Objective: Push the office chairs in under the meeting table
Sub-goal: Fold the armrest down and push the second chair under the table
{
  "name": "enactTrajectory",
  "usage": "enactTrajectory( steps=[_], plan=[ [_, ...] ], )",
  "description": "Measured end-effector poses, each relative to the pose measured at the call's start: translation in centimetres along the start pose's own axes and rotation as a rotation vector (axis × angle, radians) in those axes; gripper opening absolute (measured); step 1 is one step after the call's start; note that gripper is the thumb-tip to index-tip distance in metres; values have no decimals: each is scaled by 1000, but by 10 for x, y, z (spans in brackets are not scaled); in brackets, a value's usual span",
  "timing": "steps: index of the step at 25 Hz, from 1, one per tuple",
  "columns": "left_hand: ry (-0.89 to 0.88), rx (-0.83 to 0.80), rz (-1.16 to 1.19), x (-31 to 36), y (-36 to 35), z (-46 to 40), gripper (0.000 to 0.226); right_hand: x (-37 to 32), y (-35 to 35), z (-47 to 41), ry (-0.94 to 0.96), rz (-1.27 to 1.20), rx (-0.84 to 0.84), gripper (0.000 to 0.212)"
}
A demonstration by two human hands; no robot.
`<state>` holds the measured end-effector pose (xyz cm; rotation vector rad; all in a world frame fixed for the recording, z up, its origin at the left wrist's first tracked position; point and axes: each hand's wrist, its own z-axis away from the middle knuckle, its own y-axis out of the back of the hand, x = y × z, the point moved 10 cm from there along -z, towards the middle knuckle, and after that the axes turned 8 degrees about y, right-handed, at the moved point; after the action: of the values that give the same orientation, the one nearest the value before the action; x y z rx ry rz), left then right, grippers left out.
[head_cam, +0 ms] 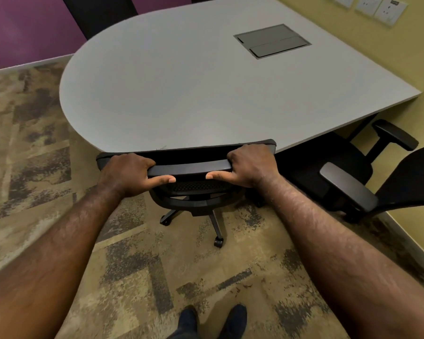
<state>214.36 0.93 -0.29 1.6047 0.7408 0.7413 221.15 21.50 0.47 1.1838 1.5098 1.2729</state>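
Gripping chair backrest (189, 165) at table (181, 94) near edge: left hand (126, 174), right hand (251, 165) fingers curled closed; second chair (367, 172) at right corner remaining out.

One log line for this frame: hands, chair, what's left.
left hand: gripping chair back | right hand: same | chair: at table edge | second chair: out

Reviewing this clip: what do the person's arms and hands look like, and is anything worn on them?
Both forearms are bare to the frame's lower edge: no sleeves show. The left hand and right hand wear no gloves, and no rings, watch or wristbands are visible. The forearms are hairy. The fingers are bare, with short nails. No markings or tattoos can be made out.
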Motion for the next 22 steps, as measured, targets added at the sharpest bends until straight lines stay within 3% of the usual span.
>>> enactTrajectory(
  steps=[7, 22],
  plan=[
    [-36, -37, -3, -37, 0, -25, 78, -14, -3, -30, -38, -6, 12, 80],
    [-51, -16, 48, -34, -1, -9, 68, -20, -6, -8, -94, -5, -21, 75]
  ],
)
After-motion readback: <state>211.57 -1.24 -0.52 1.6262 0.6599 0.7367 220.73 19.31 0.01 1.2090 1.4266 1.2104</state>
